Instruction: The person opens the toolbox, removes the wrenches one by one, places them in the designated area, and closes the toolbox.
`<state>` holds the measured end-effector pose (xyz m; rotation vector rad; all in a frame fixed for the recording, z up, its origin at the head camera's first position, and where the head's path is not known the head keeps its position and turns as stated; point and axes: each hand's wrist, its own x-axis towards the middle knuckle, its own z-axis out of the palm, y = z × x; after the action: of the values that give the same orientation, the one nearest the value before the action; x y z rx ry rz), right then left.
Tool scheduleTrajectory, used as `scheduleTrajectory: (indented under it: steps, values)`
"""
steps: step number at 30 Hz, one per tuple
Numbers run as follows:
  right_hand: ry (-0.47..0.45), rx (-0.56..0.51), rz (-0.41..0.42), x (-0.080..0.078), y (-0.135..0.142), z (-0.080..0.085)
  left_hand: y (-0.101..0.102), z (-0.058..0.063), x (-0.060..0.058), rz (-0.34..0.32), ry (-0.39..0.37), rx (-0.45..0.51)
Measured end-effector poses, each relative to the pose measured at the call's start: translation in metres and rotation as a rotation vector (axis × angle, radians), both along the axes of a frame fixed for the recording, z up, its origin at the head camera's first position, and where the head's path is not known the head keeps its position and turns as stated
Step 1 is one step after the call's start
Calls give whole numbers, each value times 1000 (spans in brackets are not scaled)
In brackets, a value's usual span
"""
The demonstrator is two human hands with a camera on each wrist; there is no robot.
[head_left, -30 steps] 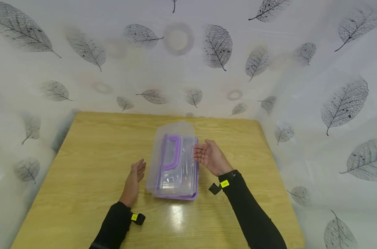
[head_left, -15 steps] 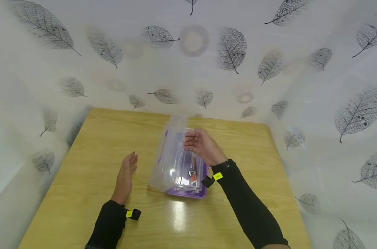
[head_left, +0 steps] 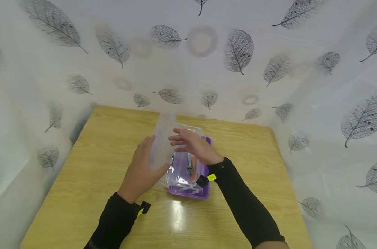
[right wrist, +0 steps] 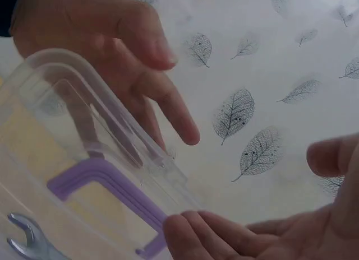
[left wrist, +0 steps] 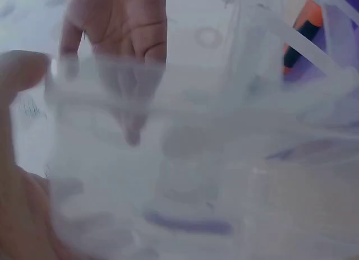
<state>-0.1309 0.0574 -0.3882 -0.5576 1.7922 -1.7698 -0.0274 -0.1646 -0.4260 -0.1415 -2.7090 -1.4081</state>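
Observation:
A clear plastic toolbox with a purple base [head_left: 188, 193] stands on the table, its clear lid [head_left: 163, 138] tilted up toward the left. The lid's purple handle [right wrist: 112, 184] shows in the right wrist view. My right hand [head_left: 196, 147] is over the box, fingers extended, fingertips at the lid's edge. My left hand [head_left: 141, 169] is at the lid's outer left side, fingers spread and thumb apart; whether it touches the lid is unclear. Inside lie a wrench [head_left: 171, 165], another wrench [head_left: 189, 164] and an orange-and-black handled tool [left wrist: 305, 33].
The box is on a wooden table [head_left: 91, 166]. White sheeting [head_left: 191, 69] printed with dark leaves rises behind the table and along both sides.
The lid has swung up and leftward with my right hand moving left at its edge, uncovering the tools. My left hand has come up to the lid's left side. The view has shifted slightly.

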Motion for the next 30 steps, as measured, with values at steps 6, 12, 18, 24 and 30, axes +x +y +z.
scheduleTrajectory:
  steps: [6,12,18,24,30]
  values:
    - [319,345,-360,-3,61,-46,14,6,-3,61,32,-133]
    - [207,641,-409,13,104,-120,8,-5,-4,104,97,-119]
    - [209,607,-431,25,111,-153,-5,-11,-2,162,116,-182]
    - [206,577,-457,24,111,-158,-28,-18,7,252,50,-228]
    - [234,589,-465,18,112,-157,-51,-43,9,291,-86,-253]
